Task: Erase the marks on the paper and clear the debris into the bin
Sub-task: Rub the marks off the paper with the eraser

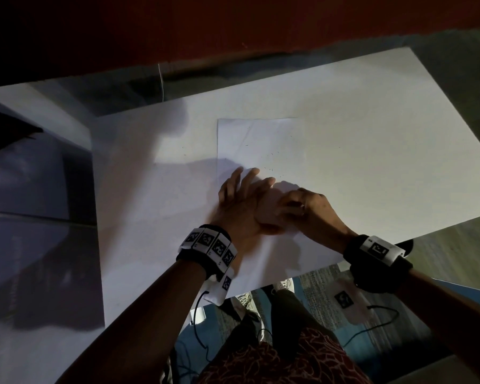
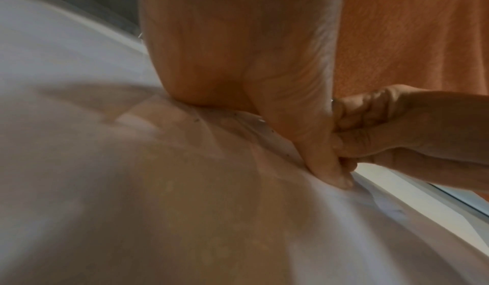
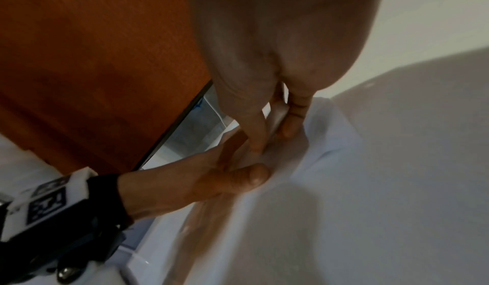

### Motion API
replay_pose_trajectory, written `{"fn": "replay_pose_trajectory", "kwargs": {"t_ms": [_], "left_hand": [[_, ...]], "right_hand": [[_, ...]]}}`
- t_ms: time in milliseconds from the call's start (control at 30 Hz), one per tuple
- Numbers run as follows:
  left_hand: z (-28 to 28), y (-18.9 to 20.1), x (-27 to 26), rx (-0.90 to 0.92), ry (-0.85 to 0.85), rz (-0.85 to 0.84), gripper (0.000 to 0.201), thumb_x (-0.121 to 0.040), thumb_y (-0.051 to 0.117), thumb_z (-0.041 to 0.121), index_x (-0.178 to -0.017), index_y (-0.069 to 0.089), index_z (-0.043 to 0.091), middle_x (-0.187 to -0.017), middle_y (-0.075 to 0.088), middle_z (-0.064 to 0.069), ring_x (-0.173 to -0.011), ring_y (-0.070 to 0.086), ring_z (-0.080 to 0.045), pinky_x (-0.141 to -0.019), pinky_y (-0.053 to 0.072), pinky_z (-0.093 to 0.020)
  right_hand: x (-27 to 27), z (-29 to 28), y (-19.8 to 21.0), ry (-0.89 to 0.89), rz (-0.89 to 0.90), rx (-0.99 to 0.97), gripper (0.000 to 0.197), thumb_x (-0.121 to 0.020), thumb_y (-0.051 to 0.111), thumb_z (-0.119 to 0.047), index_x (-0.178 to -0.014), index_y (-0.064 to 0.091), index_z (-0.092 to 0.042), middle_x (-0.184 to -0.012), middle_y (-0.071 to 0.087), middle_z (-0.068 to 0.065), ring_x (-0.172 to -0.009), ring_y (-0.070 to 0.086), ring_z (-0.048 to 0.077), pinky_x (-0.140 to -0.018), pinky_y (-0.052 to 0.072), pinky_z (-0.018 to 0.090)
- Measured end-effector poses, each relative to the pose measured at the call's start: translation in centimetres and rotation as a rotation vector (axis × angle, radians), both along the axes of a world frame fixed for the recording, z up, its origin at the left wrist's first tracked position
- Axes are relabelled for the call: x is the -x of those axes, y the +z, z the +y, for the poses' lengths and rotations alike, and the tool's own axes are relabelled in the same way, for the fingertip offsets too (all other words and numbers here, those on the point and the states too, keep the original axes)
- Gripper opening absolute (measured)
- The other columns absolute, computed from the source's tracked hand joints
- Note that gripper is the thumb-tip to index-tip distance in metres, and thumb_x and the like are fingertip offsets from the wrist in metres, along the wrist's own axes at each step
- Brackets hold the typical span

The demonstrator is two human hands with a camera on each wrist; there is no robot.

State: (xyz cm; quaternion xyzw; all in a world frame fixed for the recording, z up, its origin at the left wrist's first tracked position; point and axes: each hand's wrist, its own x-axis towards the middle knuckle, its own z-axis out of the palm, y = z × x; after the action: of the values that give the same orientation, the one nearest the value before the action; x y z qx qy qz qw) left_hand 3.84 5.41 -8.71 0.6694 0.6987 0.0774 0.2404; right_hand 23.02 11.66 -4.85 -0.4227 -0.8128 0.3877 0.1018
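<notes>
A white sheet of paper (image 1: 261, 139) lies on the white table (image 1: 385, 134), with small dark specks of debris (image 1: 270, 156) scattered on it. My left hand (image 1: 247, 189) presses flat on the sheet with spread fingers; its thumb (image 2: 325, 164) pushes the paper down and wrinkles it. My right hand (image 1: 302, 206) is right beside that thumb, fingers curled and pointing down at the paper (image 3: 344, 164). Between its fingertips (image 3: 258, 143) shows a pale piece that looks like an eraser (image 3: 278, 113). The paper buckles up between the hands. No bin can be made out.
The table's near edge (image 1: 372, 245) runs just under my right wrist, with my legs and a patterned floor below. A grey-lit lower surface (image 1: 39, 189) lies to the left, and a dark red wall (image 1: 233, 29) stands behind the table.
</notes>
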Motion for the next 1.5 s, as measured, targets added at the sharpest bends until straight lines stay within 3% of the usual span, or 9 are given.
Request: {"fn": "replay_pose_trajectory", "kwargs": {"t_ms": [200, 367, 533, 700, 1000, 1133, 1267, 1400, 1500], "left_hand": [[0.1, -0.3, 0.2, 0.012, -0.017, -0.045, 0.121, -0.058, 0.065, 0.091, -0.158, 0.015, 0.047, -0.169, -0.009, 0.013, -0.154, -0.025, -0.021, -0.126, -0.002, -0.049], [0.2, -1.2, 0.0, -0.007, -0.004, 0.053, 0.125, -0.050, 0.040, 0.102, -0.158, 0.009, 0.048, -0.168, -0.012, 0.012, -0.155, -0.023, -0.024, -0.126, 0.006, -0.051], [0.3, -0.9, 0.2, 0.009, -0.008, -0.028, 0.124, -0.053, 0.058, 0.096, -0.158, 0.012, 0.049, -0.168, -0.012, 0.015, -0.153, -0.027, -0.021, -0.124, -0.004, -0.045], [0.4, -0.9, 0.0, 0.017, -0.011, 0.047, 0.125, -0.052, 0.047, 0.100, -0.159, 0.007, 0.049, -0.167, -0.014, 0.012, -0.153, -0.025, -0.023, -0.124, -0.001, -0.046], [0.5, -1.2, -0.1, 0.005, 0.003, 0.096, 0.122, -0.053, 0.049, 0.099, -0.156, 0.004, 0.053, -0.169, -0.013, 0.010, -0.154, -0.023, -0.024, -0.124, 0.000, -0.047], [0.5, -1.3, 0.0, -0.005, 0.017, -0.014, 0.122, -0.050, 0.054, 0.097, -0.156, 0.014, 0.052, -0.169, -0.008, 0.013, -0.155, -0.022, -0.021, -0.124, -0.001, -0.043], [0.5, -1.9, 0.2, -0.016, -0.024, 0.108, 0.119, -0.057, 0.049, 0.099, -0.157, 0.007, 0.051, -0.169, -0.011, 0.008, -0.155, -0.021, -0.027, -0.125, 0.002, -0.050], [0.5, -1.6, 0.2, -0.018, 0.004, 0.029, 0.121, -0.049, 0.047, 0.099, -0.155, 0.012, 0.053, -0.169, -0.007, 0.011, -0.155, -0.019, -0.023, -0.125, 0.002, -0.046], [0.4, -1.8, 0.1, -0.019, 0.011, 0.066, 0.122, -0.051, 0.051, 0.099, -0.155, 0.007, 0.054, -0.169, -0.011, 0.011, -0.155, -0.021, -0.023, -0.124, 0.000, -0.045]], "right_hand": [[0.1, 1.7, 0.3, -0.268, 0.056, -0.102, 0.006, -0.077, 0.074, -0.013, -0.080, 0.070, -0.016, -0.082, 0.065, -0.007, -0.073, 0.059, 0.007, -0.062, 0.037, 0.006], [0.5, -1.6, -0.1, -0.021, 0.071, -0.029, 0.013, -0.079, 0.073, -0.011, -0.076, 0.061, -0.015, -0.077, 0.060, -0.001, -0.068, 0.058, 0.011, -0.058, 0.044, 0.024], [0.4, 1.4, 0.1, -0.220, 0.087, -0.049, 0.020, -0.078, 0.071, -0.011, -0.067, 0.058, -0.020, -0.072, 0.061, -0.006, -0.065, 0.057, 0.013, -0.057, 0.044, 0.029], [1.1, -1.2, 0.8, 0.058, -0.020, -0.072, 0.011, -0.077, 0.070, -0.014, -0.073, 0.060, -0.015, -0.072, 0.059, 0.001, -0.065, 0.056, 0.023, -0.060, 0.047, 0.040], [1.1, -1.3, 0.8, 0.022, -0.050, -0.078, 0.016, -0.083, 0.068, -0.018, -0.072, 0.058, -0.013, -0.068, 0.058, 0.003, -0.062, 0.053, 0.021, -0.056, 0.042, 0.033], [0.9, 0.8, 0.8, -0.241, 0.037, -0.082, 0.016, -0.084, 0.065, -0.016, -0.069, 0.059, -0.015, -0.064, 0.058, -0.010, -0.060, 0.054, 0.011, -0.054, 0.040, 0.016], [1.5, -2.6, 0.7, 0.005, -0.017, -0.118, 0.012, -0.081, 0.070, -0.010, -0.074, 0.060, -0.011, -0.068, 0.060, 0.003, -0.062, 0.056, 0.022, -0.057, 0.043, 0.032], [0.5, 0.9, 0.5, -0.222, -0.002, -0.073, 0.015, -0.084, 0.065, -0.018, -0.070, 0.060, -0.016, -0.069, 0.063, 0.001, -0.063, 0.058, 0.017, -0.057, 0.045, 0.030], [1.1, -1.3, 0.5, -0.071, -0.021, -0.098, 0.012, -0.083, 0.067, -0.015, -0.074, 0.059, -0.016, -0.070, 0.060, 0.001, -0.062, 0.055, 0.019, -0.055, 0.042, 0.031]]}}
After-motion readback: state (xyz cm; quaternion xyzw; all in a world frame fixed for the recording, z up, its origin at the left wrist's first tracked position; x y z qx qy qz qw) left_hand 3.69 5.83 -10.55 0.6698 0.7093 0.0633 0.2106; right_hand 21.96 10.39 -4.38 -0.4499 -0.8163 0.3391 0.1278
